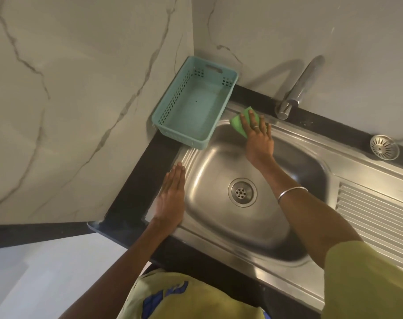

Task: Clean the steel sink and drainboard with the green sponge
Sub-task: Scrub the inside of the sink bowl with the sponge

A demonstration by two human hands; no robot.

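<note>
Flat-fingered, the right hand point(258, 139) pressed the green sponge point(243, 122) against the far rim of the steel sink point(218, 226).
From left: the left hand point(171, 196) rested flat, fingers together, on the sink's left rim; a teal basket point(172, 104) stood far left; the drainboard point(375, 215), at right, appeared not yet wiped, so most of the cleaning seemingly remained.

The person wears an olive-green garment point(195, 300) with blue markings, a short sleeve point(366, 279), 1 silver bangle point(292, 193), 1 ring point(255, 127).
</note>
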